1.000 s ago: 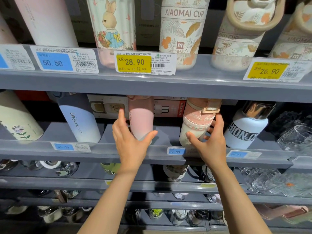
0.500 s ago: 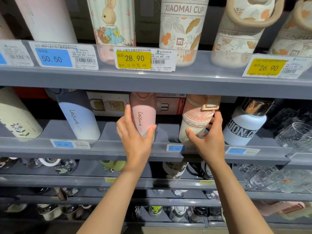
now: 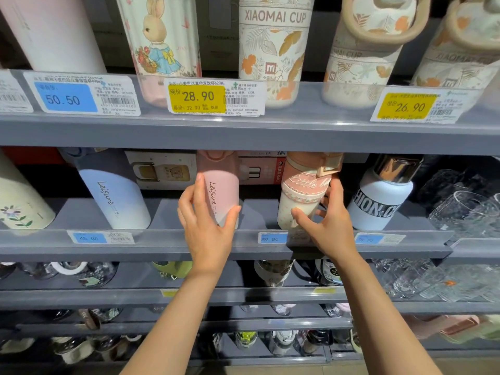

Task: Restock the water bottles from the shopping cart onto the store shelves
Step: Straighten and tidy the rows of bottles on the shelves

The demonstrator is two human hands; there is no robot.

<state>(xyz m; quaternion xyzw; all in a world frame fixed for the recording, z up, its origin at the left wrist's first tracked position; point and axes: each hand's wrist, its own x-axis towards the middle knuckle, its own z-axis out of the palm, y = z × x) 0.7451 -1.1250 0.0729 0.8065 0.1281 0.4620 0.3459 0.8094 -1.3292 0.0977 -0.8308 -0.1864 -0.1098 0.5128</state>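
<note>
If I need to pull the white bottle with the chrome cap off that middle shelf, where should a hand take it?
Grip the white bottle round its lower body, coming from the front over the shelf lip. Its chrome cap sits tucked close under the shelf above, and the body is a plain cylinder, leaning back slightly, with a gap on either side.

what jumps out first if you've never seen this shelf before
Two hands at mid-shelf: the left hand holds a pink Leisure bottle, the right hand a cream-and-pink bottle beside it. Above, a yellow 28.90 price tag sits below the rabbit-print bottle.
</note>
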